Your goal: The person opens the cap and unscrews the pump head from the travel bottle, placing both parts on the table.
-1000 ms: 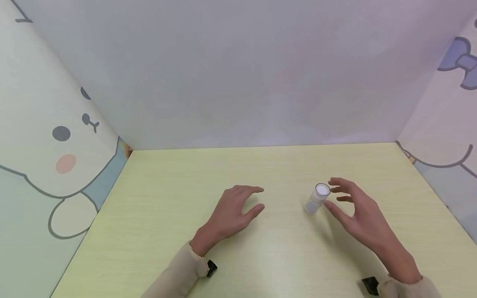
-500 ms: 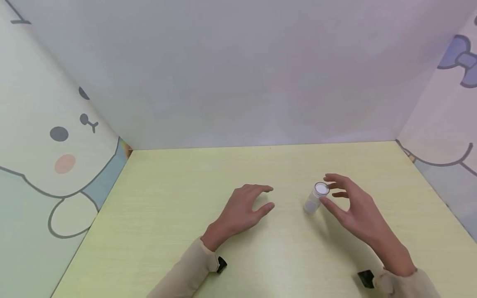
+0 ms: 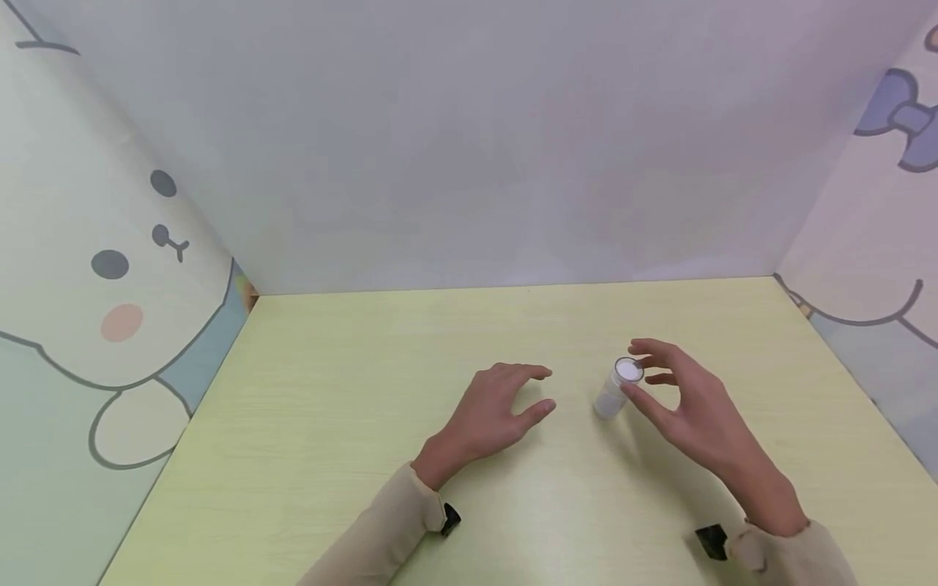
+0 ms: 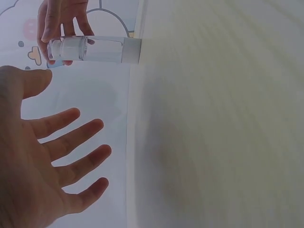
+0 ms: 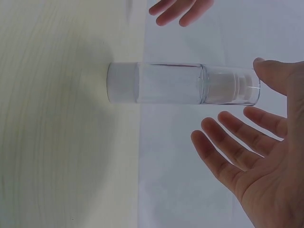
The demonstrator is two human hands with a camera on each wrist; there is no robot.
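Bottle (image 3: 611,399): stood upright on the bench (image 3: 366,391).
Right hand (image 3: 692,415): was parted around its top, contact unclear.
Left hand (image 3: 491,415): hung spread nearby.

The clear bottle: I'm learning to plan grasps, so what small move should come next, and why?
Probably close the right hand gently around the bottle's clear top: the bottle stands upright on the table, with thumb and fingers either side of its top, not wrapped round it; thumb contact is unclear. The left hand is open, apart from it.
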